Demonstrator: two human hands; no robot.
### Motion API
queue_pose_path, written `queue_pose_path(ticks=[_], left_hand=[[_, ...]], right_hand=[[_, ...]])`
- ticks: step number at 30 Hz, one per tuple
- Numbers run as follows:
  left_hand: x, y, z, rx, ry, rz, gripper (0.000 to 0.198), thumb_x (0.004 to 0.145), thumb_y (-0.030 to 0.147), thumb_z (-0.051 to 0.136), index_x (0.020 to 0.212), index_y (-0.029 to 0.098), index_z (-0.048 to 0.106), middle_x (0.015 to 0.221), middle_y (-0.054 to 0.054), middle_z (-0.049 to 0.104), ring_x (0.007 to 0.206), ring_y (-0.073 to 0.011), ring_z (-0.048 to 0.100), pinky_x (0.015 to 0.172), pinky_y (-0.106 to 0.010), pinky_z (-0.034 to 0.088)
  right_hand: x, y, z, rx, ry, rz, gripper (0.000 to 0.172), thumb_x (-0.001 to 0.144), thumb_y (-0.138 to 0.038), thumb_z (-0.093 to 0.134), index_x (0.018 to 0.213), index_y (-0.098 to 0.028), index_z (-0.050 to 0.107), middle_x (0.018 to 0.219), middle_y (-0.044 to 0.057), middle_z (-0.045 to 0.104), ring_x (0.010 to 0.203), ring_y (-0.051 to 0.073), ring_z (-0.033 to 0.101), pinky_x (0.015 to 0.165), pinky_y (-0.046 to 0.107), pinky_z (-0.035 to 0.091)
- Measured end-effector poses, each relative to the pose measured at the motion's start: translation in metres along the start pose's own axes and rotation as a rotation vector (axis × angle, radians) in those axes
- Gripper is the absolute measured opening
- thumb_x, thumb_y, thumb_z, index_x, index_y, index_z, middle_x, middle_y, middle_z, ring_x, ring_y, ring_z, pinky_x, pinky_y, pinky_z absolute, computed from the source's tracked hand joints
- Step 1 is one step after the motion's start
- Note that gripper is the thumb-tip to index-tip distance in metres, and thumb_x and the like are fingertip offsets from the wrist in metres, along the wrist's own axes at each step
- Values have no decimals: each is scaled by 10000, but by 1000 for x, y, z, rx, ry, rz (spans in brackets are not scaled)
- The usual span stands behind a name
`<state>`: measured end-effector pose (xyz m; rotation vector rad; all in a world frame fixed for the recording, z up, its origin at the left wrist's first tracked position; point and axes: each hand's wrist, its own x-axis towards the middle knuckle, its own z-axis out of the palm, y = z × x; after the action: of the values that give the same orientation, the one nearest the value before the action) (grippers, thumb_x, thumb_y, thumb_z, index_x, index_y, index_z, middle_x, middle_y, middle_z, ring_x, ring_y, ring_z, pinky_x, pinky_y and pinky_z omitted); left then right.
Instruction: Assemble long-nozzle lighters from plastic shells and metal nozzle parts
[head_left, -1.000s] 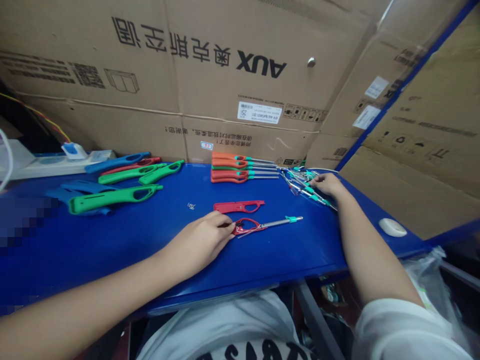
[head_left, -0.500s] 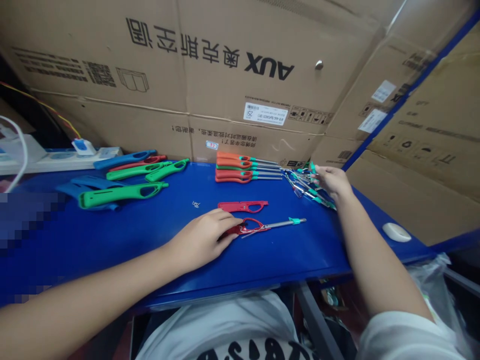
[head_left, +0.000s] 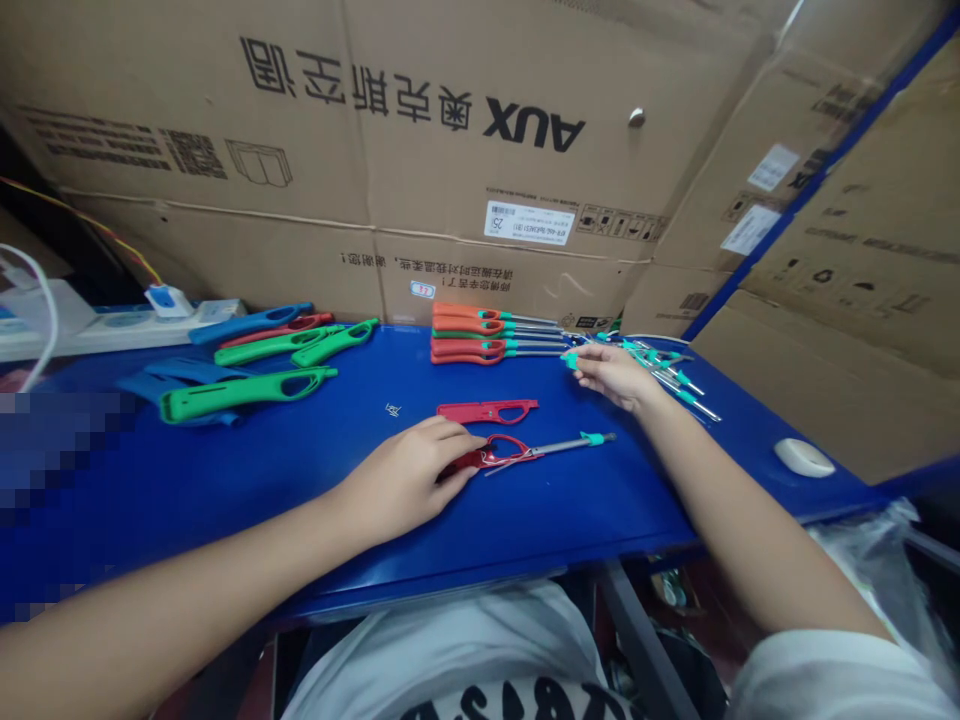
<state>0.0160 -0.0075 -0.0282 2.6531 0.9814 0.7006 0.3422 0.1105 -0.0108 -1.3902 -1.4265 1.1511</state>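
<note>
My left hand [head_left: 420, 468] is closed around the handle end of an open red lighter shell [head_left: 517, 455] on the table. From the shell's front runs a metal tube [head_left: 562, 446] with a green clip [head_left: 592, 438] near its tip. A thin wire crosses the shell's finger loop. Just behind it lies a matching red half shell [head_left: 487, 411]. My right hand [head_left: 611, 376] pinches a small green plastic piece [head_left: 571, 361], raised beside the lighter tips. Behind that hand is a loose pile of metal tubes with green clips [head_left: 686, 390].
Several long-necked lighters [head_left: 469, 335] are lined up at the back. Green shells [head_left: 247, 390] and blue shells [head_left: 180, 370] lie to the left, near a white power strip [head_left: 120, 330]. A white computer mouse [head_left: 804, 457] sits at right. Cardboard [head_left: 420, 180] walls the back.
My right hand has moved left and toward me from the tube pile, bringing a small green piece along. Some tubes in the pile have shifted right. My left hand keeps its place.
</note>
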Motion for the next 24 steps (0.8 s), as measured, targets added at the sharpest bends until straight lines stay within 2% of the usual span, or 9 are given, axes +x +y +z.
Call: queue_pose_path(ticks=[3, 8, 13, 16, 19, 24], left_hand=[[0, 1, -1, 1, 6, 2, 288, 964, 186, 564, 1223, 185, 690, 1144, -92, 740, 1091, -231, 670, 944, -371, 570], [1, 1, -1, 10, -7, -1, 291, 964, 188, 565, 1227, 196, 689, 1149, -80, 739, 1090, -229, 672, 950, -359, 563], [1, 2, -2, 4, -20, -7, 301, 968, 189, 560, 1241, 181, 685, 1160, -86, 737, 1098, -237, 666, 950, -369, 562], [1, 1, -1, 0, -21, -6, 294, 967, 189, 560, 1230, 184, 690, 1160, -87, 737, 1097, -237, 666, 945, -373, 565], [1, 1, -1, -1, -14, 0, 290, 963, 189, 565, 1224, 194, 692, 1161, -84, 738, 1094, -234, 669, 947, -366, 565], [1, 2, -1, -8, -15, -9, 299, 960, 185, 572, 1236, 184, 688, 1163, -87, 736, 1107, -236, 664, 972, -368, 555]], right_hand=[[1, 1, 2, 43, 40, 32, 169, 749, -123, 735, 842, -200, 616, 722, 0, 667, 574, 80, 593, 500, 166, 531], [0, 0, 6, 53, 35, 95, 341, 660, 27, 598, 913, -199, 637, 802, 13, 690, 583, 76, 596, 495, 161, 525], [-1, 2, 15, -69, 10, 109, 274, 717, 7, 578, 908, -178, 647, 795, 43, 687, 619, 96, 614, 577, 213, 582], [-4, 2, 19, -192, -8, 52, 266, 731, -20, 618, 948, -172, 648, 833, 39, 681, 616, 99, 605, 576, 228, 568], [-8, 1, 22, -342, -27, -52, 271, 699, -49, 691, 941, -167, 667, 846, 11, 656, 604, 89, 558, 549, 211, 501], [-12, -4, 24, -542, -14, -203, 130, 706, -122, 732, 811, -159, 665, 681, -34, 582, 587, 95, 477, 581, 226, 394]])
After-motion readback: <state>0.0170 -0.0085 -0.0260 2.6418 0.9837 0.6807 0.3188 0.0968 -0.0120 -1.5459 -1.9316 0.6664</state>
